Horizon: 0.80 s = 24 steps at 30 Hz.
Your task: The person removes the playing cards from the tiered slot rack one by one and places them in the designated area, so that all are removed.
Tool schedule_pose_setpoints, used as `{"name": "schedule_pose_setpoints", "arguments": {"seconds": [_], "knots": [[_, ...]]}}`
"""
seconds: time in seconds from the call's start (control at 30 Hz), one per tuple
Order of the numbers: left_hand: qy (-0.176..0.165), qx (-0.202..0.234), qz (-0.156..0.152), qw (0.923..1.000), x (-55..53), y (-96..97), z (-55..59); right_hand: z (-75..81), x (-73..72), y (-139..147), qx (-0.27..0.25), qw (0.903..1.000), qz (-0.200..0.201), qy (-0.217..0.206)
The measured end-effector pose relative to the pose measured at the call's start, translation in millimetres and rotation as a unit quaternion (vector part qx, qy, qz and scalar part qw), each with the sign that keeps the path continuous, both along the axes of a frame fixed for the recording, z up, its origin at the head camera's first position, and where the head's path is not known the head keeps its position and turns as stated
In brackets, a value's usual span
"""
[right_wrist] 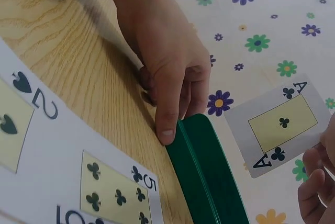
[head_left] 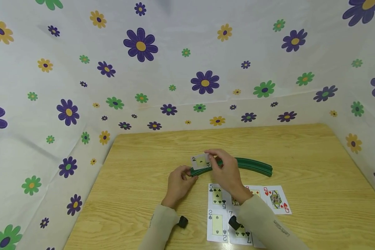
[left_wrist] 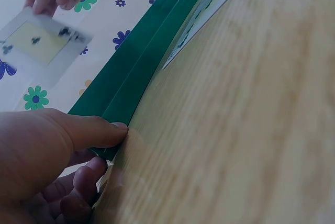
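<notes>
A curved green card holder [head_left: 254, 165] lies on the wooden table, its long slot running left to right. My left hand [head_left: 178, 184] pinches its left end, thumb on the near side, as the left wrist view shows. Between the thumb and fingers of my right hand [head_left: 227, 172] is an ace of clubs [head_left: 201, 161], face toward me. That card is tilted just above the holder's left part. In the right wrist view the ace [right_wrist: 283, 123] appears beside the holder [right_wrist: 204, 177], with a gap between them.
Face-up cards lie in two rows nearer me, including a five of clubs [head_left: 217, 194], a two of spades [head_left: 217, 225] and a queen of hearts [head_left: 275, 198]. My right forearm covers others. A flowered cloth [head_left: 175, 69] stands around the wooden table [head_left: 137, 180].
</notes>
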<state>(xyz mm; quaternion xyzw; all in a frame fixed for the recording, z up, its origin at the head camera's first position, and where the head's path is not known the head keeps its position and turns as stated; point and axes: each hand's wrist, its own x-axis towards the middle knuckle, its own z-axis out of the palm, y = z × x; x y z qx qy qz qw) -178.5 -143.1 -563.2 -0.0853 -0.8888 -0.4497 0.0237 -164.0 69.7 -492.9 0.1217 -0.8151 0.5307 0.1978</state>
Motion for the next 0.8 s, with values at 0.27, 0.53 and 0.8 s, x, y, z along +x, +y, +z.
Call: {"name": "schedule_pose_setpoints", "arguments": {"seconds": [0.27, 0.53, 0.8], "knots": [[-0.005, 0.001, 0.004, 1.0000, 1.2, 2.0, 1.5, -2.0, 10.5, 17, 0.007, 0.9998, -0.019, -0.007], [-0.007, 0.009, 0.002, 0.9999, 3.3, 2.4, 1.9, -8.0, 21.1, 31, 0.018, 0.9990, -0.034, 0.024], [-0.004, 0.002, 0.001, 1.0000, 2.4, 1.4, 3.3, -12.8, 32.0, 41, 0.042, 0.9962, -0.073, 0.024]]}}
